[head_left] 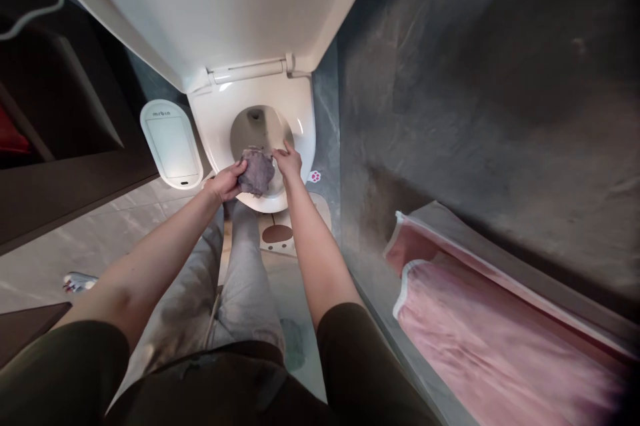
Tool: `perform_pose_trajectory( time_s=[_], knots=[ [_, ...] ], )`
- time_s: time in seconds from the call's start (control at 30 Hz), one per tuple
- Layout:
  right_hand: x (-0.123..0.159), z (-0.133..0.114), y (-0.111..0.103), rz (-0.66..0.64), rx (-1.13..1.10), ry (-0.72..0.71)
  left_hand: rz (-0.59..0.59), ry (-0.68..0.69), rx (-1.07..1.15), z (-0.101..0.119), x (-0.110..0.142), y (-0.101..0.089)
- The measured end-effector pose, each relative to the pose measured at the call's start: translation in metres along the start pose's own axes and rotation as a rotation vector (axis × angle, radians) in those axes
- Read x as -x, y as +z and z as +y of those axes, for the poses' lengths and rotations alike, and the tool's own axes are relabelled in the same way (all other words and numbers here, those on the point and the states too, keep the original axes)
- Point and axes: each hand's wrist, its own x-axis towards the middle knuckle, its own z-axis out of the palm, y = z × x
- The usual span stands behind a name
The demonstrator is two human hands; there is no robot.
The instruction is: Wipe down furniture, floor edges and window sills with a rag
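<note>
I look straight down at a white toilet (300,123) with its lid raised. A crumpled grey-purple cloth (257,171) lies on the front of the seat rim. My left hand (226,181) is closed on the cloth's left side. My right hand (289,161) rests on the rim just right of the cloth, fingers together and touching its edge. My legs in grey trousers stand right in front of the bowl.
A white lidded waste bin (171,144) stands on the tiled floor left of the toilet. A dark cabinet (60,146) fills the left side. On the right a dark stone wall carries a pink towel (480,333). A floor mat (278,234) lies under my feet.
</note>
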Motion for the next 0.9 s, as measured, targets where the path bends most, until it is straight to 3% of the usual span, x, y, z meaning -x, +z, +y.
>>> perform_pose_trajectory(
  time_s=[0.13, 0.3, 0.47, 0.53, 0.63, 0.9],
  knots=[
    [0.013, 0.006, -0.011, 0.025, -0.148, 0.126, 0.006, 0.059, 0.091, -0.002, 0.014, 0.001],
    [0.051, 0.000, -0.018, -0.025, -0.233, 0.253, 0.007, 0.063, 0.165, -0.003, 0.039, -0.006],
    [0.073, -0.014, 0.000, -0.228, -0.347, 0.328, -0.091, 0.021, 0.176, -0.005, 0.056, -0.024],
    [0.072, -0.019, 0.007, -0.210, -0.417, 0.292, -0.138, 0.010, 0.173, -0.006, 0.059, -0.033],
    [0.062, -0.026, 0.011, -0.079, -0.424, 0.236, -0.155, -0.015, 0.182, -0.010, 0.062, -0.047],
    [0.026, -0.034, -0.003, 0.056, -0.202, 0.161, -0.198, -0.066, 0.203, -0.017, 0.081, -0.069]
  ],
)
